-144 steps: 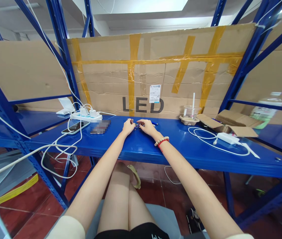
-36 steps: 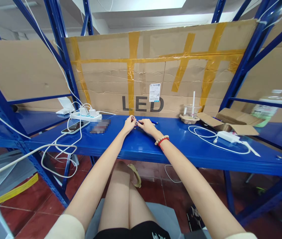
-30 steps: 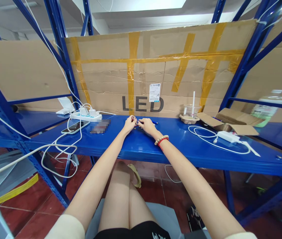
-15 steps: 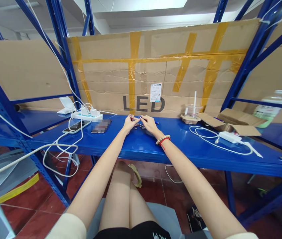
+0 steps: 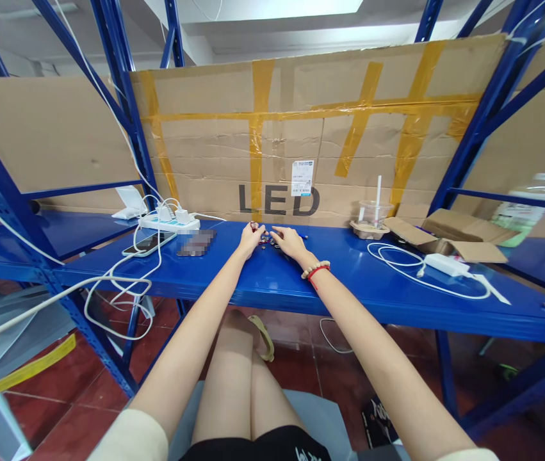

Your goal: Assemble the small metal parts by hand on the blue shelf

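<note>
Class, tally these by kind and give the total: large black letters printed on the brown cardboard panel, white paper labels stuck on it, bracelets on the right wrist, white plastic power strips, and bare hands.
Large black printed letters: 3
White paper label: 1
Bracelets, beige beaded and red string: 2
White plastic power strip: 1
Left hand, right hand: 2
Total: 9

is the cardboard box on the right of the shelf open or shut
Open: the cardboard box has its flaps folded outward, one toward the plastic cup.

Left hand (image 5: 250, 239) and right hand (image 5: 289, 241) flank small pieces (image 5: 264, 241) on the blue shelf (image 5: 339, 272).
</note>
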{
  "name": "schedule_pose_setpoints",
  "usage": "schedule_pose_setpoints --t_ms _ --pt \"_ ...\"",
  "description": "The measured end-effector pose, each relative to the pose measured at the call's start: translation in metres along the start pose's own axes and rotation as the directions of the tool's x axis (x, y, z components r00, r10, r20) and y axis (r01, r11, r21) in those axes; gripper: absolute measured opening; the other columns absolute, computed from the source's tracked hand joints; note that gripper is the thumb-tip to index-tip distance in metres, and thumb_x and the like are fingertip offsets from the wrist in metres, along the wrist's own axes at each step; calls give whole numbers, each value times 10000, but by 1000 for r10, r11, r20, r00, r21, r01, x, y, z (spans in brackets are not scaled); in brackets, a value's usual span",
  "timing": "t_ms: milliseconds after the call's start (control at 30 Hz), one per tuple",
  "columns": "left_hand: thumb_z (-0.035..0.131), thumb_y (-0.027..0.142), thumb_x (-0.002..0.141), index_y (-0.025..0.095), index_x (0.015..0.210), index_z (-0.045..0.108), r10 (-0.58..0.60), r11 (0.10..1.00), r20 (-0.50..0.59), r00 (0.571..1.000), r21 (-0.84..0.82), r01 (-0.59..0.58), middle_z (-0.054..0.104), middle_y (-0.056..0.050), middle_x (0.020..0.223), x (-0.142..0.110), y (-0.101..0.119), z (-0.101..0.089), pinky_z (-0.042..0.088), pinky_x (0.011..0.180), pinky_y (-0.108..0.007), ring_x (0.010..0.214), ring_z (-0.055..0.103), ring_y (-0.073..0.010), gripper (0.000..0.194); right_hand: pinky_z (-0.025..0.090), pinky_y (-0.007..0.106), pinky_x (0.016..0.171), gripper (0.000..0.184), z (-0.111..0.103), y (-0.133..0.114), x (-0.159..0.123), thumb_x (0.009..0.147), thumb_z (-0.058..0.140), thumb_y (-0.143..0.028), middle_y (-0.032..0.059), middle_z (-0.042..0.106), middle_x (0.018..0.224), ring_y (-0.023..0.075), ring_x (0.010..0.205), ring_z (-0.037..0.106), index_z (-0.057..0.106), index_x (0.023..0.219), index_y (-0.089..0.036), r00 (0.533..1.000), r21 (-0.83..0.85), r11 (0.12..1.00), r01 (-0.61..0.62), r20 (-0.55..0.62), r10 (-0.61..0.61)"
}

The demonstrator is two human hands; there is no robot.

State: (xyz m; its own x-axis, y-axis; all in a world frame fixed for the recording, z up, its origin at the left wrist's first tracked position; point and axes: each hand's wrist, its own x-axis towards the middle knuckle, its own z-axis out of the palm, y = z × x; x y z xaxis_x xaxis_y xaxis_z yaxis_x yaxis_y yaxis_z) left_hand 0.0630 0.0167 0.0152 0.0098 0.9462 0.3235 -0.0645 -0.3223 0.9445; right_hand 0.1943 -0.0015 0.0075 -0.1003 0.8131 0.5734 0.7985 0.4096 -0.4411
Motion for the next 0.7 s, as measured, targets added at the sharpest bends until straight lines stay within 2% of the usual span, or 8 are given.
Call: schedule_pose_setpoints --t_ms 167,333,400,533,633,700 --pt "542 211 763 191 650 334 -28 1000 30 999 0 28 526 51 519 -1 1 0 223 375 -169 346 340 -31 237 417 306 876 317 1 2 2 887 439 -273 106 633 1089 192 992 576 626 1112 -149 997 61 996 69 -45 -66" --pt "585 274 758 194 639 342 -25 1000 87 996 -15 26 390 84 439 2 -3 0 226 394 -183 349 348 -46 282 457 269 728 238 3 1 4 835 522 -293 69 679 921 155 773 604 688 954 -171 982 192 964 182 -91 -167" --pt "587 293 761 194 635 355 -24 1000 100 995 -2 24 348 88 421 3 -4 -1 233 409 -193 356 346 -54 283 456 260 667 225 4 2 5 805 557 -320 64 686 848 147 689 598 703 881 -166 979 212 959 187 -120 -164" --pt "608 359 746 187 629 392 -34 999 129 991 22 32 373 75 431 5 -5 -3 257 434 -208 373 350 -57 300 457 255 609 241 5 3 5 750 605 -367 64 689 808 143 629 595 700 816 -156 978 246 958 146 -181 -102" --pt "625 445 712 179 622 423 -27 999 144 989 30 23 439 51 457 5 -6 -3 255 420 -214 374 359 -58 345 462 257 593 235 4 2 4 724 626 -364 61 691 815 141 615 595 689 812 -155 979 237 965 113 -190 -68" --pt "579 544 707 179 620 432 -49 999 159 986 8 48 495 26 485 6 -6 -3 244 398 -219 362 364 -61 403 465 256 595 217 3 1 3 719 629 -337 53 693 823 138 611 597 684 831 -160 981 224 969 103 -185 -61"
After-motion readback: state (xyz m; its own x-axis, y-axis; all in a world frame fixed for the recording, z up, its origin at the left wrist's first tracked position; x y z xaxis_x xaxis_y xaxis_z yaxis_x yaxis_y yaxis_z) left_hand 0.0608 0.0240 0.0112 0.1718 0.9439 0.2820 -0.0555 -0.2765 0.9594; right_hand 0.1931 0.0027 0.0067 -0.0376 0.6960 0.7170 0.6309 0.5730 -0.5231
